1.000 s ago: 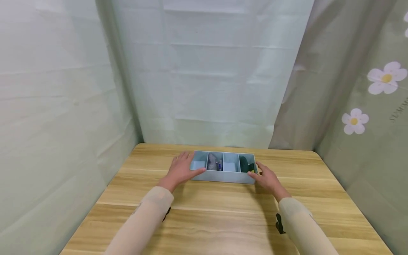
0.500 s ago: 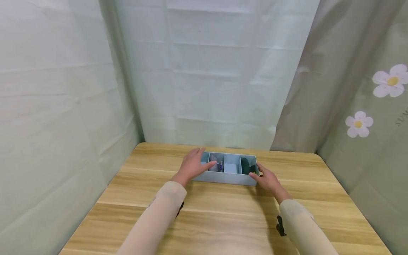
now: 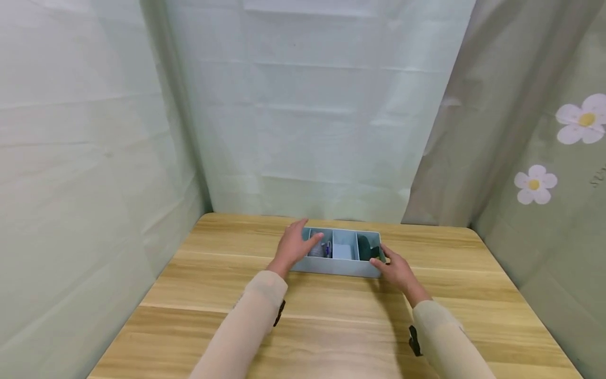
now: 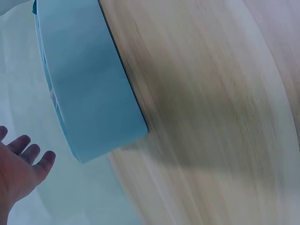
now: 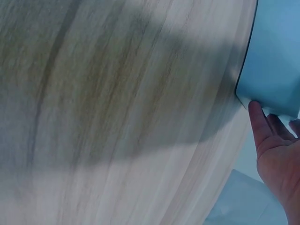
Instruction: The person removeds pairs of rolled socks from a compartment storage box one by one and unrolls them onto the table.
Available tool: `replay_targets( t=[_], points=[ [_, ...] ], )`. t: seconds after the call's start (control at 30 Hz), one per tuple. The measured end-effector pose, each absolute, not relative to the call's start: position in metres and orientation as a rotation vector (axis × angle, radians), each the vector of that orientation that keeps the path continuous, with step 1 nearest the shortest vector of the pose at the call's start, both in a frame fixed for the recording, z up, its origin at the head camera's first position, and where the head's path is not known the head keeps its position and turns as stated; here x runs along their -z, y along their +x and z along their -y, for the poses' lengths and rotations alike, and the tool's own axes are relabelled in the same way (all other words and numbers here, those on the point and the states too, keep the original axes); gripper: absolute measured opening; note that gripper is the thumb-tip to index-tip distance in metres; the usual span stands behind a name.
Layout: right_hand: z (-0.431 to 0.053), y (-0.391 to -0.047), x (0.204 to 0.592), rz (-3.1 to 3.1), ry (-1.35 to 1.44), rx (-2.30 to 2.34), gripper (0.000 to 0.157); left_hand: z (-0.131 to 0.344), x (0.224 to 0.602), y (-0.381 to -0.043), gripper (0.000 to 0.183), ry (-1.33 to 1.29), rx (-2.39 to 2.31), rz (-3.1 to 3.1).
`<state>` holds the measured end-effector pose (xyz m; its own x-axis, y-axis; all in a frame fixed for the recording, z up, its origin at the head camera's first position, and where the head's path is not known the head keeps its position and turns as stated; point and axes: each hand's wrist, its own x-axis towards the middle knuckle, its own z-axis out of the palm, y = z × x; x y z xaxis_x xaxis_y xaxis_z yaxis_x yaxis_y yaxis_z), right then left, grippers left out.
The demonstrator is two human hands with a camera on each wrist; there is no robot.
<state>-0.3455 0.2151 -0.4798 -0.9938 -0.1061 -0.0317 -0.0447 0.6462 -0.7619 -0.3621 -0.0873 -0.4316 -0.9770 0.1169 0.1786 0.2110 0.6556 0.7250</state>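
Clamping the box (image 3: 337, 267) with fingers of right hand (image 3: 398, 269), holding left hand (image 3: 292, 246) above, fingers apart; risking skew through one-sided push.

A pale cream sleeve (image 3: 241, 334) covers the left arm, ending at the left cuff (image 3: 269, 284), a rounded band wider than the wrist of the bare left hand (image 3: 292, 246). Just inward of the left cuff shows a small black fitting (image 3: 279, 313) (its details are too small to make out). Well to the right of the left cuff, a matching cream right sleeve (image 3: 445, 337) carries a similar black piece (image 3: 414, 341) on its inner side.
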Motion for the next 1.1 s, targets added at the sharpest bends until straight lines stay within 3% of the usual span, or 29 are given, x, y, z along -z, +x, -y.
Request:
replay_targets(
  t=[1.1],
  points=[
    [-0.216, -0.338, 0.480, -2.740, -0.088, 1.349, 0.071, 0.042, 0.452, -0.359, 0.062, -0.124, 1.504, 2.532]
  ],
)
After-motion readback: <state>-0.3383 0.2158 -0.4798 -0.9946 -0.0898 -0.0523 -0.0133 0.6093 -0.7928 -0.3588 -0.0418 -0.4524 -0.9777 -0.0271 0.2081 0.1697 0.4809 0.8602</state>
